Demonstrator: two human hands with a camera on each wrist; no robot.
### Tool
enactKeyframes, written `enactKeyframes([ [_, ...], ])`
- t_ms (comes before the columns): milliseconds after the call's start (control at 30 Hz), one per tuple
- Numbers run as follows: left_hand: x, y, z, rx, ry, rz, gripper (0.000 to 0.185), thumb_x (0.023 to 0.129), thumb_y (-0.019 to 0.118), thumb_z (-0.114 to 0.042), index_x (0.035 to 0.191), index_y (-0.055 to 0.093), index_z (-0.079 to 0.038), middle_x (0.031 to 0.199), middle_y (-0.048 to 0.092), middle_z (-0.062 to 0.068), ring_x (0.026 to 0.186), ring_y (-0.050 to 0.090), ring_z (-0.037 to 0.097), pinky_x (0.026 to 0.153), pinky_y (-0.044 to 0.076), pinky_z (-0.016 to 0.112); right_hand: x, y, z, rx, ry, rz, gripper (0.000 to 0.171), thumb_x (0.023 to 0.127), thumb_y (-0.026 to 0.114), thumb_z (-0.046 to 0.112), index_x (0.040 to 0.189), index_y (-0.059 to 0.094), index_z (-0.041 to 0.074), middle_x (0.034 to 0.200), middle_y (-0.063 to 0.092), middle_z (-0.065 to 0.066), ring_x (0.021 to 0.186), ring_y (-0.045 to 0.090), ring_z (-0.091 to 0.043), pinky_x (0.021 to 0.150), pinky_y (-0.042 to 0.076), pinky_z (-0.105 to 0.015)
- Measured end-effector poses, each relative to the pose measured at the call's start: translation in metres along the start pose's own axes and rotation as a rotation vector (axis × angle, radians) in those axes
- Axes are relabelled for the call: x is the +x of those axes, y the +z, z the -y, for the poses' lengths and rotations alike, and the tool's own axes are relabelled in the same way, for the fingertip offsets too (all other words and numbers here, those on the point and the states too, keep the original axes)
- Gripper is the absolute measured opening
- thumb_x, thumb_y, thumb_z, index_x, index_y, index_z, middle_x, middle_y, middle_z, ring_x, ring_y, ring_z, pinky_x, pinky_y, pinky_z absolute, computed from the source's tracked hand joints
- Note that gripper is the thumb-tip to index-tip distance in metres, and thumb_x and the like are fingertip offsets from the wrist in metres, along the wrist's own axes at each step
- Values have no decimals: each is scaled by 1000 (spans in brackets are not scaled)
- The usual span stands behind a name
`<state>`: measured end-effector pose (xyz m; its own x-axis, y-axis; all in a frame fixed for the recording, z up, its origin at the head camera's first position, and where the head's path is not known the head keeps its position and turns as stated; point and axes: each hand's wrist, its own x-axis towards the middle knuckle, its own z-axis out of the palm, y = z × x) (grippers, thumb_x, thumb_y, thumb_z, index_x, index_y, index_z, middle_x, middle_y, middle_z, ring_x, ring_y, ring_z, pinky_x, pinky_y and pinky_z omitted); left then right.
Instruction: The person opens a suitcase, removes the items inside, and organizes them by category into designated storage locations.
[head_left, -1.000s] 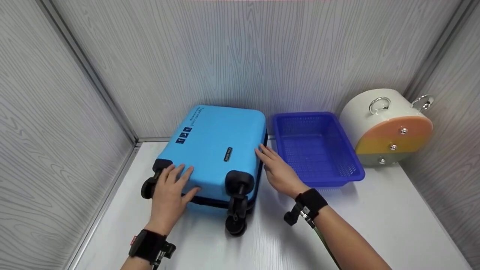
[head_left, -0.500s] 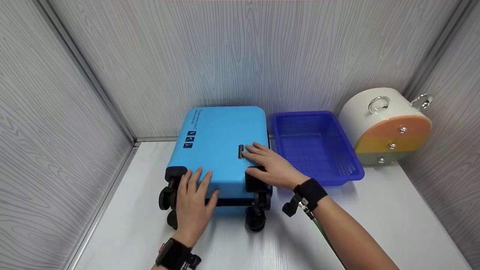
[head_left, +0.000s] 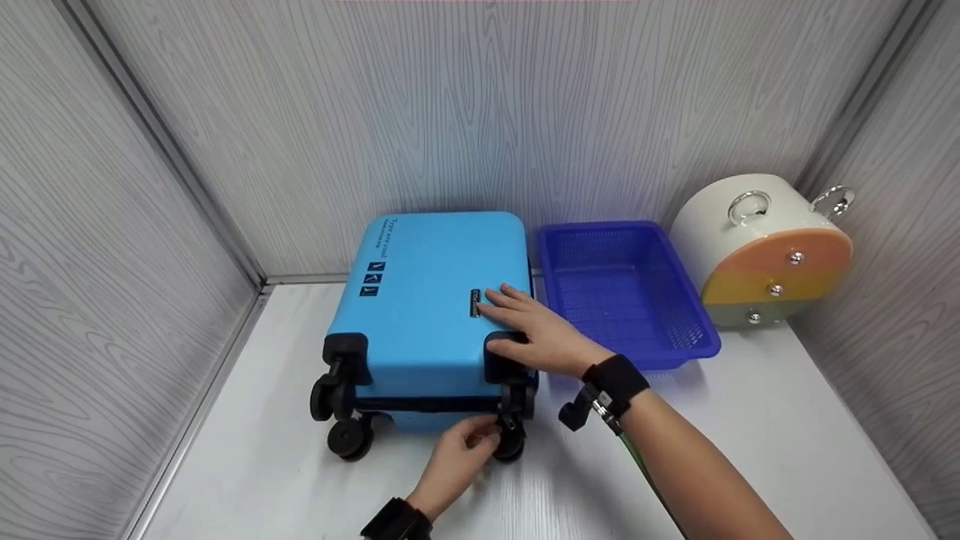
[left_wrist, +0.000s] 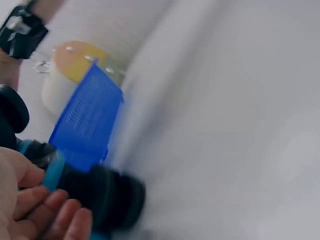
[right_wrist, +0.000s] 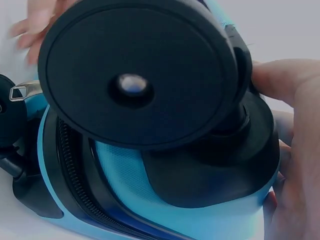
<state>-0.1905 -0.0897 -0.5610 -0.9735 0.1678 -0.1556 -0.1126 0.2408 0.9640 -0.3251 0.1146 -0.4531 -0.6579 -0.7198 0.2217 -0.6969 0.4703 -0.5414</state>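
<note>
Faintly, unreadable print on blue suitcase (head_left: 427,292); right hand (head_left: 536,334) flat atop, left hand (head_left: 461,454) pinching zipper pull (head_left: 507,424).

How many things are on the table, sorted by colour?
Light blue: 1, the suitcase
Dark blue: 1, the basket
White with orange and yellow: 1, the pot
Total: 3

Test booth: grey woodgrain panel walls (head_left: 480,105), white tabletop (head_left: 750,450).
</note>
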Motion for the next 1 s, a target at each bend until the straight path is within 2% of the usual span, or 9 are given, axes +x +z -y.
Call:
enactKeyframes([
  [100, 7, 12, -4, -230, -97, 28, 40, 100, 67, -25, 132, 65, -1, 115, 71, 13, 99, 68, 22, 83, 59, 39, 1, 2, 0, 5, -7, 4, 67, 105, 53, 49, 162, 33, 20, 169, 20, -1, 157, 5, -22, 124, 11, -53],
  [167, 10, 18, -4, -302, -122, 13, 37, 100, 69, -26, 126, 68, 0, 110, 72, 14, 94, 69, 22, 80, 59, 37, 1, 3, 0, 0, -10, 10, 68, 104, 55, 49, 162, 32, 20, 170, 19, -1, 157, 4, -21, 124, 11, -53],
  [267, 12, 23, -4, -344, -123, -26, 32, 100, 70, -27, 115, 71, 1, 102, 73, 14, 85, 68, 20, 75, 59, 34, 3, 3, 1, -9, -7, 25, 70, 103, 57, 49, 162, 32, 22, 170, 19, 0, 157, 4, -20, 124, 11, -53],
  [367, 12, 23, -4, -333, -108, -48, 30, 101, 68, -28, 110, 71, 0, 96, 72, 12, 80, 68, 18, 72, 58, 33, 3, 2, 0, -18, -1, 32, 73, 100, 61, 45, 162, 31, 23, 170, 18, 1, 157, 3, -19, 123, 13, -53],
  [500, 12, 19, -5, -290, -91, -58, 30, 101, 67, -29, 113, 71, -2, 94, 71, 11, 78, 67, 18, 73, 59, 35, 2, 0, -1, -15, -1, 26, 79, 95, 69, 40, 162, 32, 23, 170, 19, 1, 157, 4, -20, 123, 14, -53],
  [633, 11, 13, -6, -269, -67, -82, 32, 101, 67, -28, 118, 71, 0, 95, 69, 11, 74, 64, 15, 72, 59, 35, 1, -2, -1, -13, -10, 28, 82, 94, 74, 40, 162, 32, 22, 170, 20, -1, 157, 5, -22, 123, 16, -54],
  [833, 11, 9, -5, -269, -52, -95, 30, 102, 67, -27, 115, 73, 0, 93, 68, 11, 72, 64, 15, 69, 59, 32, 2, -3, 0, -27, -9, 47, 82, 94, 74, 43, 162, 32, 22, 170, 19, 0, 157, 5, -22, 122, 18, -52],
  [1000, 10, 2, -6, -130, -26, -63, 29, 103, 64, -30, 112, 74, -5, 91, 69, 9, 76, 67, 19, 75, 60, 42, 2, -5, 0, -28, 5, 48, 80, 95, 72, 46, 162, 32, 24, 170, 19, 2, 157, 6, -20, 122, 19, -53],
])
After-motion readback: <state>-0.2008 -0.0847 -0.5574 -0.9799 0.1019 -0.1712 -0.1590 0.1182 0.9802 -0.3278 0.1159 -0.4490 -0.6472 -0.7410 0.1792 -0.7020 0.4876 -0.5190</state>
